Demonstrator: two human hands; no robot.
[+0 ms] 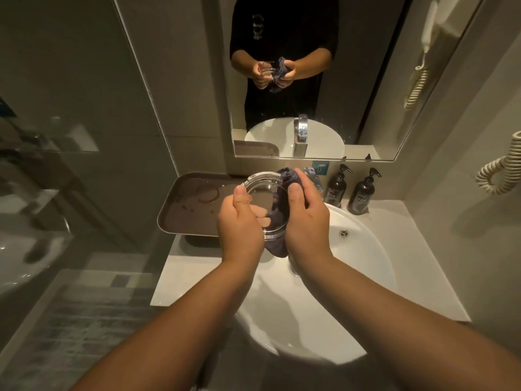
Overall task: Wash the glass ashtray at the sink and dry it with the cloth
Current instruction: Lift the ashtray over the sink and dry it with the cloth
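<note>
Glass ashtray gripped between left hand and cloth-wrapped right hand.

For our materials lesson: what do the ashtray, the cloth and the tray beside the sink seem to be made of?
ashtray: clear glass, since fingers show through it and its rim glints.
cloth: dark, soft fabric, because it bunches and folds.
tray: probably brushed metal with a dull sheen; coated plastic is possible.

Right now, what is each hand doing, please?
Left hand: closed on the rim of the glass ashtray.
Right hand: closed on the dark cloth, pressing it against the ashtray.
</note>
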